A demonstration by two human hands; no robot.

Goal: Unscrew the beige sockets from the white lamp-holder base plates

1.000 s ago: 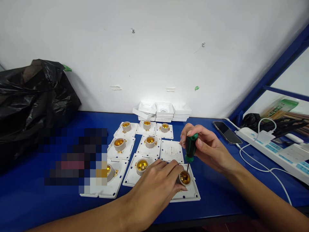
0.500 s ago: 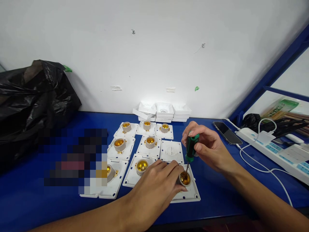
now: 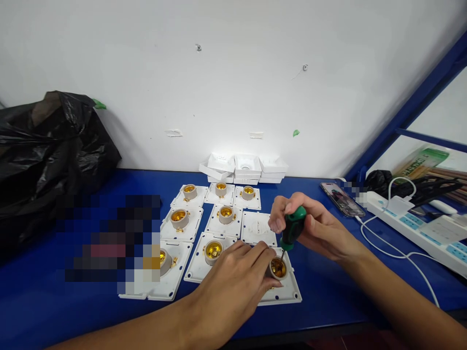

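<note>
My right hand [image 3: 314, 223] is closed around the green and black handle of a screwdriver [image 3: 290, 231]. The screwdriver's thin shaft points down into the brass-lined lamp socket [image 3: 278, 268] at the front right, where its tip is hidden. That socket sits on a square white plate [image 3: 290, 291]. My left hand [image 3: 241, 272] lies over the plate, its fingers and thumb closed about the socket's left side. Just left of my fingers, another white plate carries a lamp socket [image 3: 214, 251]. A white plate with no socket [image 3: 259, 228] lies behind my hands.
Several more plates with sockets [image 3: 179, 219] lie in rows on the blue table [image 3: 317, 306]. White square boxes [image 3: 247, 167] are stacked against the wall. A black bag [image 3: 54, 160] stands left; a phone [image 3: 342, 198], power strip [image 3: 419, 226] and white cables lie right. A pixelated patch covers the left.
My right hand has turned and shifted slightly down with the screwdriver, whose handle now leans more to the right. My left hand keeps its place on the socket. The phone's screen has lit up.
</note>
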